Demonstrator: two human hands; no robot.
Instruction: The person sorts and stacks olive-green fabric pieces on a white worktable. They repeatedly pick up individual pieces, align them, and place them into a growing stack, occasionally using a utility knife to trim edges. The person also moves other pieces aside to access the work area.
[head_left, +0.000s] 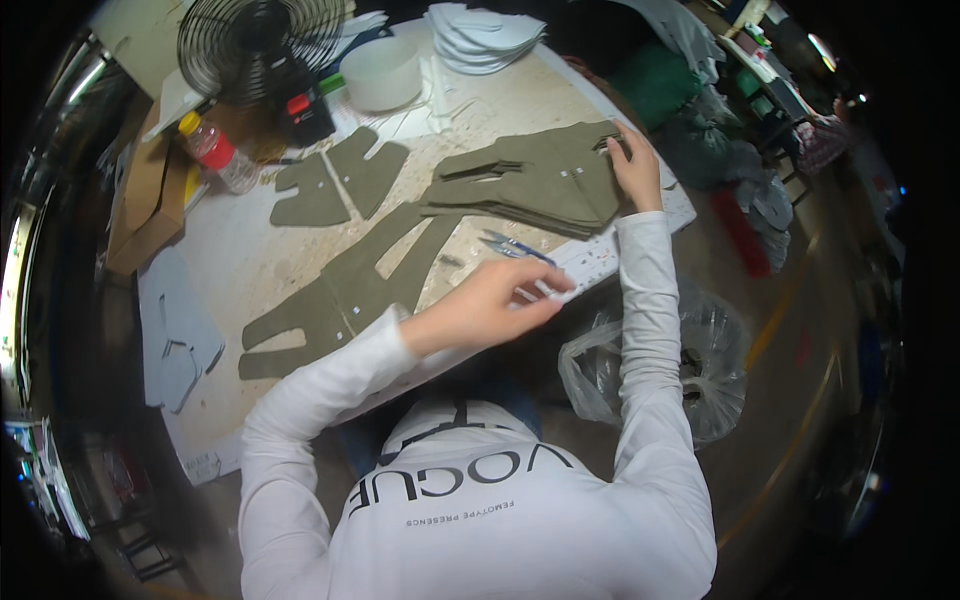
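Note:
A stack of olive-green cut fabric pieces [560, 175] lies on the right part of the table. My right hand [637, 172] is at its far right end, thumb and fingers closed on the edge of the fabric. Over the table's near edge hovers my left hand [490, 305], slightly blurred, its fingers partly bent and apart from the thumb, with nothing visible in them. Just beyond it lie thread snips [515, 247] with a blue handle. Left of the stack, an olive fabric panel with cut-out slots [350, 275] is spread flat, partly hidden by my left forearm.
Two smaller olive pieces [335, 185] lie farther back. Behind are a black fan [262, 45], a bottle with a yellow cap [218, 152], a white round tub [382, 75] and stacked pale pieces [483, 40]. A cardboard box [150, 215] stands left; a clear plastic bag [710, 370] hangs right.

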